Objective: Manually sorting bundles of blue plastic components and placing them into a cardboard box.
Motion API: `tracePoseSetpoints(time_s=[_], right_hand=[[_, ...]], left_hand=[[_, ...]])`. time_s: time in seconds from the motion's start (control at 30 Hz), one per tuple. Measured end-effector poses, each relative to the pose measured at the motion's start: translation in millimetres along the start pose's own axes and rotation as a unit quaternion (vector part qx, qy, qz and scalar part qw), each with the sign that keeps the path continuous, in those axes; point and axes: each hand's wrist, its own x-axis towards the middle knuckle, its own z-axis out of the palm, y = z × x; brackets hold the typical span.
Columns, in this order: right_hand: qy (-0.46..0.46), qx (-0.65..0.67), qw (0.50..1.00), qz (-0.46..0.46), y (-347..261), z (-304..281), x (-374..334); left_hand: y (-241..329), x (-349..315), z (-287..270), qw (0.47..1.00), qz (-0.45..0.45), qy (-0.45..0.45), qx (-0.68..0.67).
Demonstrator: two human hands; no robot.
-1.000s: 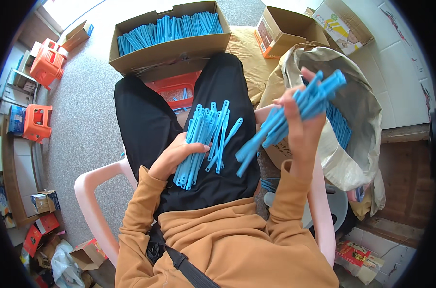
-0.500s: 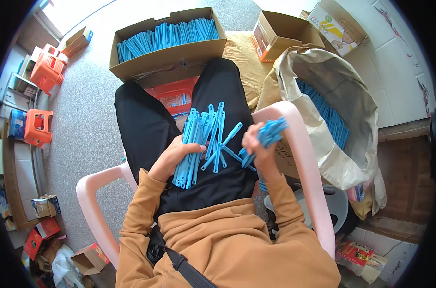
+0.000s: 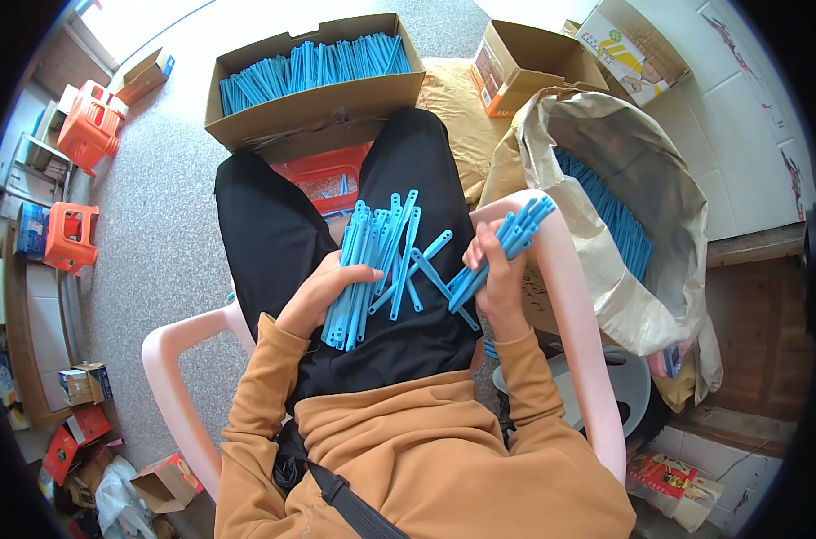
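Observation:
My left hand [image 3: 323,292] is closed round a bundle of flat blue plastic strips [image 3: 352,287] with small holes at their ends, resting on my lap. A second bundle of the same strips [image 3: 507,247] is gripped in my right hand [image 3: 498,278], slanting up to the right beside the chair arm. Between the hands, several loose blue strips [image 3: 408,269] lie crossed over each other on my black trousers [image 3: 417,350]. The left palm and the lower ends of the right fingers are partly hidden by the strips.
Past my knees stands a cardboard box [image 3: 273,135] full of blue strips. A red basket [image 3: 323,166] shows between my legs. To the right are a pink chair arm [image 3: 574,314], a large sack [image 3: 678,305] of strips and an open carton [image 3: 507,81]. Orange stools [image 3: 74,238] stand left.
The bundle in my right hand has swung from a blurred, more end-on pose to a clear slant. Some loose strips on my lap have shifted slightly. My left hand stays put.

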Motion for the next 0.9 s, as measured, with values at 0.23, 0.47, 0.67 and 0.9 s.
tracePoseSetpoints(time_s=[0.23,0.47,0.67,0.9], right_hand=[[0.099,0.136,0.985,0.023,-21,46,11],[-0.024,0.168,0.985,-0.017,-41,35,9],[-0.241,-0.486,0.840,0.008,-67,9,-15],[-0.159,-0.494,0.836,0.179,-33,-9,-25]], left_hand=[[3,-3,4,0.999,0.010,-0.002,-0.032],[-1,1,1,0.999,0.018,0.001,-0.030],[-3,1,-2,0.999,0.021,0.001,-0.031],[-1,-1,-1,1.000,0.013,-0.002,-0.027]])
